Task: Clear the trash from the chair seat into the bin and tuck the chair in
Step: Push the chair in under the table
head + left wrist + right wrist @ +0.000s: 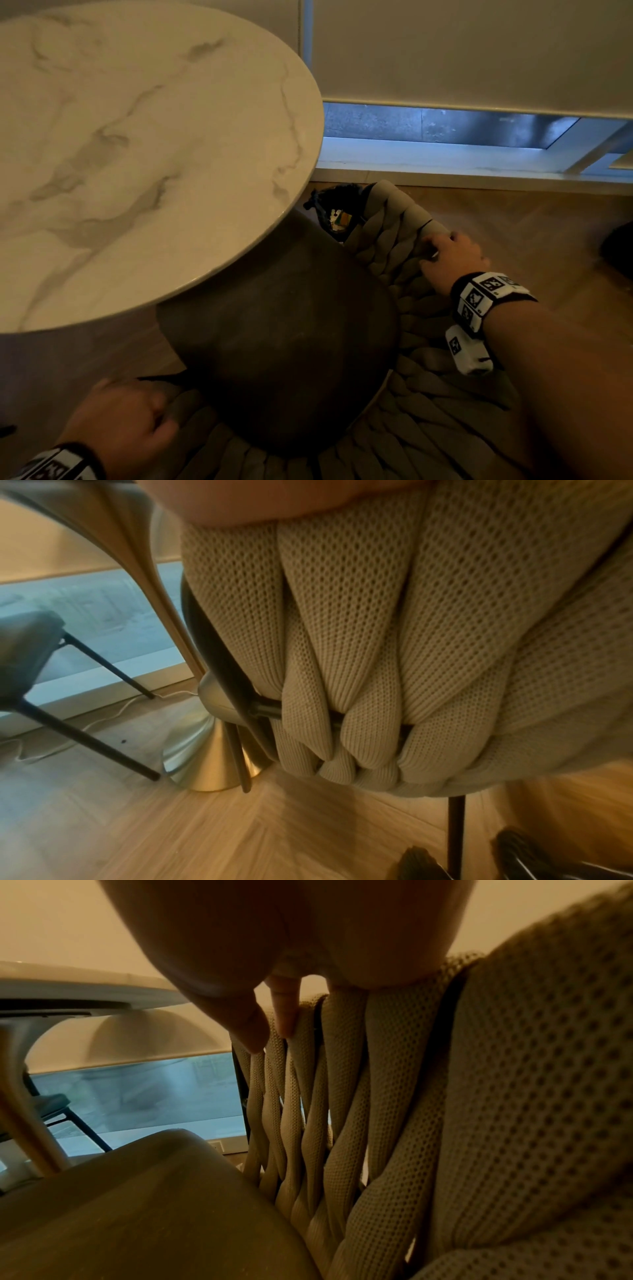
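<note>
The round marble desk (137,137) fills the upper left of the head view, its pale top running down to the left edge. Below it, at the centre of that frame, the chair (394,246) shows a dark round seat (281,342) partly under the desk's rim, ringed by a back of thick beige woven cords that curves from the lower left, along the bottom, up to the right of centre. Wooden floor (513,233) lies at the right, under a low window strip (445,130) across the upper right. Behind the chair, just above centre, the bin (337,209) with a dark liner sits on the floor near the desk's edge; something with coloured print shows inside it, too small to name.

The right hand (452,260), right of centre, holds the top of the woven back, its fingers (286,1015) curled over the cords and clamped on them. The left hand (126,421), at the lower left, grips the other end of the back; its fingers wrap the cord rim, though this part is blurred. Each wrist wears a band with black-and-white markers
</note>
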The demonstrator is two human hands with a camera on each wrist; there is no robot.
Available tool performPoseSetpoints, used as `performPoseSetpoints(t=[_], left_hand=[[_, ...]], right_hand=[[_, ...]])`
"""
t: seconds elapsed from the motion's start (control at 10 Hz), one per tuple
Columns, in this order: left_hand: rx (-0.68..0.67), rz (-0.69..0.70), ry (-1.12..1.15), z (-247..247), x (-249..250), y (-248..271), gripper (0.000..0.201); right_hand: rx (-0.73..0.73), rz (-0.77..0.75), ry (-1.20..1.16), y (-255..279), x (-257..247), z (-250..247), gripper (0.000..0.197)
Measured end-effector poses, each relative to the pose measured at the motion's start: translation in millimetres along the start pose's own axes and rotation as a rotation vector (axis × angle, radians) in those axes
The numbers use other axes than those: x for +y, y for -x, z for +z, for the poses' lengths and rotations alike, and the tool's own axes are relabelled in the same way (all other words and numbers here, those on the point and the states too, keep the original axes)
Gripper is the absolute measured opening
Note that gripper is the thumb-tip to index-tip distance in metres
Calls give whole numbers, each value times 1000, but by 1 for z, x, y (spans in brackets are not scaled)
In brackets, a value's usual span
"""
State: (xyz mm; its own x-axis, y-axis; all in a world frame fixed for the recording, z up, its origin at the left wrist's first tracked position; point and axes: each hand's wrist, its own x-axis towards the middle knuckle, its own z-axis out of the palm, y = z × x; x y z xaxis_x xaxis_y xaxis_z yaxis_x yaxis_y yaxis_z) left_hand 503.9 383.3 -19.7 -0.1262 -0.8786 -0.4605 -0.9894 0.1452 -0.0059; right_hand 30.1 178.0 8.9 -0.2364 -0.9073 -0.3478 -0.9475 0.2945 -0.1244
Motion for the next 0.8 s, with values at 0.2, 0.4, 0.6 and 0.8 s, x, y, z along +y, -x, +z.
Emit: performPoseSetpoints(t=[0.2,0.4,0.6,0.8], left_hand=[[94,47,54,-17,2,-6,26],[163,64,108,-15,-1,-13,41],[80,-2,84,0,-8,-21,38],[118,-107,116,-11,-1,-16,13]], right_hand=[[-38,-2,-20,-26,-14,-9,54],[-35,-102,-24,-50,-29,-15,53],[-35,-192,-58,-69,-29,-22,57],[-91,-304,16,-21,-18,-41,51]])
